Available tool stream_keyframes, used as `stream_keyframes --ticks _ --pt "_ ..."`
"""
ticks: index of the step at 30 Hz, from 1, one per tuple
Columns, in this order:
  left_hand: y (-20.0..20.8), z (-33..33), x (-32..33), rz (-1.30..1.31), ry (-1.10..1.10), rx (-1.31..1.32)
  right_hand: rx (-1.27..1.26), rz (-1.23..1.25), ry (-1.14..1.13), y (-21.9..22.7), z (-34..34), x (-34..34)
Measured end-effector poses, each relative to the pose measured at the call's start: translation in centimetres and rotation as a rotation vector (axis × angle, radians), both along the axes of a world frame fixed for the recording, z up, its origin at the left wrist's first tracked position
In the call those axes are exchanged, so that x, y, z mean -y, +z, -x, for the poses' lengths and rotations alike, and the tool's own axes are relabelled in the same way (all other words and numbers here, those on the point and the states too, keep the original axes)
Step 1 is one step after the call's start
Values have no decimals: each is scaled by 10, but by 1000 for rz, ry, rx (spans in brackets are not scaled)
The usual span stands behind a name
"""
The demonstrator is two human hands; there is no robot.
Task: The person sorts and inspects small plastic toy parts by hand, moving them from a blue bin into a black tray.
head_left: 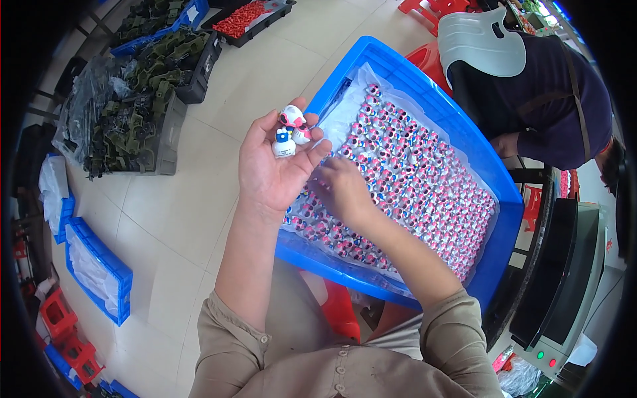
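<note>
My left hand (269, 162) is turned palm up, its fingers curled around a few small toy figures (285, 142) in white, pink and blue. One of them shows a pink face part with dark eyes; another has a white base facing me. Close beside it, my right hand (344, 189) reaches over the near left part of a big blue plastic bin (358, 278). Its fingertips are bent down among the figures there, and what they touch is hidden. Many more of the same figures (424, 192) lie in rows on white sheeting inside the bin.
Crates of dark green parts (142, 99) and a black tray of red pieces (242, 20) stand on the floor at the far left. A blue crate with white lining (99, 268) lies at left. At right, a person (544, 99) bends near a machine with buttons (554, 351).
</note>
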State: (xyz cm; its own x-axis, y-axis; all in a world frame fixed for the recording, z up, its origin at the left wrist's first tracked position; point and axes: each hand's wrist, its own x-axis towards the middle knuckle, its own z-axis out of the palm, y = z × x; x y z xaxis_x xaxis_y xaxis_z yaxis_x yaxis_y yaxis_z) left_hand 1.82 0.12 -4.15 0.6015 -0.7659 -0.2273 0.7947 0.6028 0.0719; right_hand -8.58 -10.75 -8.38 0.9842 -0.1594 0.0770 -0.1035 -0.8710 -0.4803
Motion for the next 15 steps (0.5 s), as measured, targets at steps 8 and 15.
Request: stream_keyframes --ticks 8,15 --pt "-1 0 1 -33 8 25 -69 280 144 -19 -1 -20" --pt "-1 0 0 -32 6 24 -143 265 176 -12 -5 -27"
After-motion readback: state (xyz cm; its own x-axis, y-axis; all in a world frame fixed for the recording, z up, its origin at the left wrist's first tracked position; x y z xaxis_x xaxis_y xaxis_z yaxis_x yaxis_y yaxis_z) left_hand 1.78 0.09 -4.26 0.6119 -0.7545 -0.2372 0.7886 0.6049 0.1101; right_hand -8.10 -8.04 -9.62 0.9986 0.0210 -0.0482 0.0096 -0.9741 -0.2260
